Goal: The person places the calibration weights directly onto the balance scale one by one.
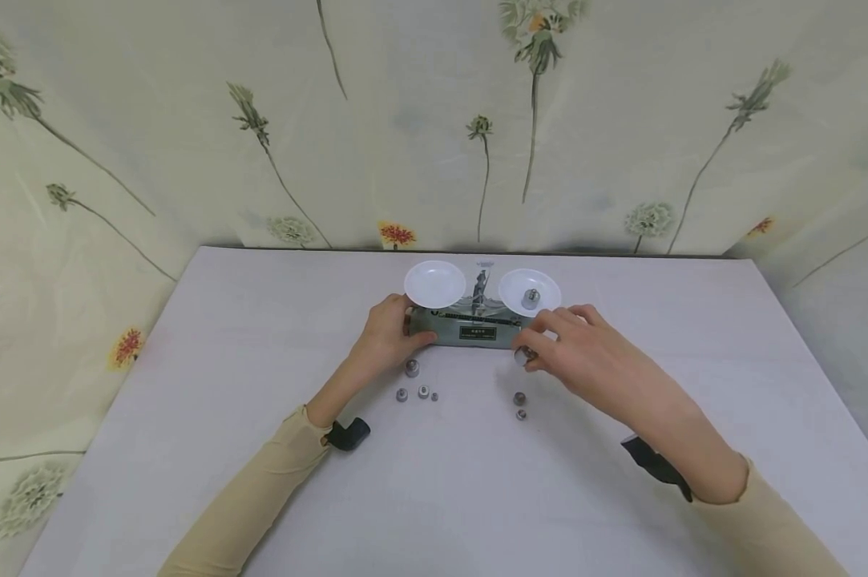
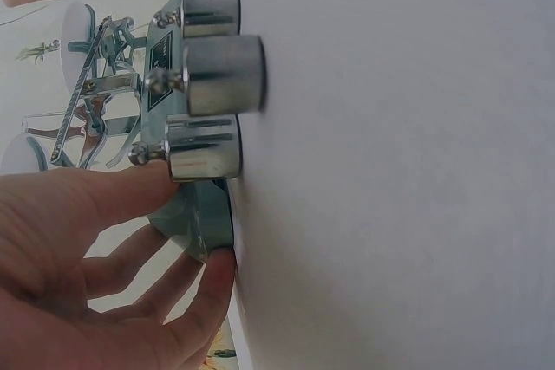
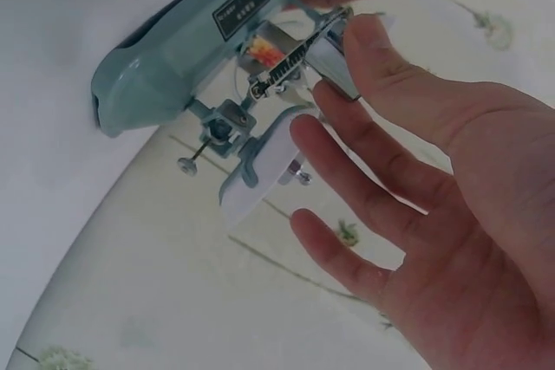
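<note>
A green balance scale (image 1: 470, 330) with two white pans stands toward the back of the table. My left hand (image 1: 386, 336) grips the left end of its base, thumb in front, fingers round the side. Between thumb and fingertips, my right hand (image 1: 592, 357) pinches a silver metal weight (image 3: 329, 67), held up in front of the base's right end. Another knobbed weight (image 1: 530, 299) sits on the right pan (image 1: 508, 293). Nothing lies on the left pan (image 1: 435, 284). The head view shows the pinched weight partly covered by the fingers.
Several knobbed weights (image 1: 412, 368) of different sizes stand on the white tabletop (image 1: 434, 497) in front of the scale's left side. Two small weights (image 1: 519, 398) stand nearer the right hand. A flower-printed cloth (image 1: 405, 144) hangs behind the table.
</note>
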A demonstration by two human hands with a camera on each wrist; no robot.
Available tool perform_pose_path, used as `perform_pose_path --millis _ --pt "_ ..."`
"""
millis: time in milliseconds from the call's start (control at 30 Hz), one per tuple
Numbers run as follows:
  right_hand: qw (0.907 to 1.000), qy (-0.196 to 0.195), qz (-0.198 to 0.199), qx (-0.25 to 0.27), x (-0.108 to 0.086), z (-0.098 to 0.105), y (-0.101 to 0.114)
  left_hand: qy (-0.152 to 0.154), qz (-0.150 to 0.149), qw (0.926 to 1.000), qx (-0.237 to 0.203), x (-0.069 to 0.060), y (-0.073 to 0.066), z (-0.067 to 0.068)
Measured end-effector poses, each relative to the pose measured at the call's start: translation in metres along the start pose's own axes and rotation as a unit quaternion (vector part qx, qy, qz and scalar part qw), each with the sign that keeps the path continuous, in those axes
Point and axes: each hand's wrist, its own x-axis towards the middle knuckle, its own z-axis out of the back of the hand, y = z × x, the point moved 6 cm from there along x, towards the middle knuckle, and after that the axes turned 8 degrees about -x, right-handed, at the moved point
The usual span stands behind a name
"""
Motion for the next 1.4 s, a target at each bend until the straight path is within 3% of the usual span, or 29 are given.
perform_pose_path --millis 300,1400 --pt "0.9992 -0.039 0.004 -0.003 -0.001 0.008 -0.006 0.004 -0.006 1.0 0.0 0.002 -0.001 -0.002" --pt "0.9964 -0.079 -0.032 -0.007 0.007 0.019 -0.028 0.002 -0.004 1.0 -0.001 0.001 -0.001 0.001"
